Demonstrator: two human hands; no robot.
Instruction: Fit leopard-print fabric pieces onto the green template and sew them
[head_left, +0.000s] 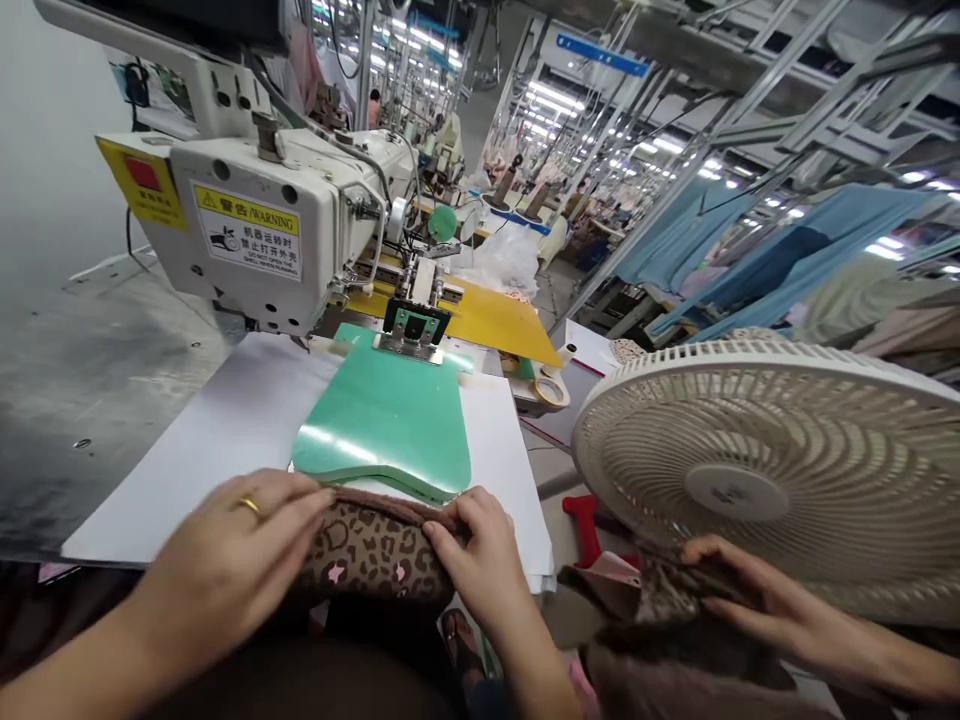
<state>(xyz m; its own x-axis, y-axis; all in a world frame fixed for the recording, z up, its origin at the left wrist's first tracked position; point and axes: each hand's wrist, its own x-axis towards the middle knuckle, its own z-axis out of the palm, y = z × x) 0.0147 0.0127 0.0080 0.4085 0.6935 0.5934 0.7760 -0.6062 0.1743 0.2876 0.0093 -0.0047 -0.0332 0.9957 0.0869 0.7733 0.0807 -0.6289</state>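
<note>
White plastic sheet (225, 440), green rounded template (382, 435) above: our left hand (229, 565) lies flat, our right hand (480, 560) pinches the crosswise brown leopard-print fabric (371, 555) between them.

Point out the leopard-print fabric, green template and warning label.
Leopard-print fabric (367, 555), head view, middle of the bunched part
Green template (382, 430), head view, flat centre
Warning label (247, 232), head view, centre of the label
</note>
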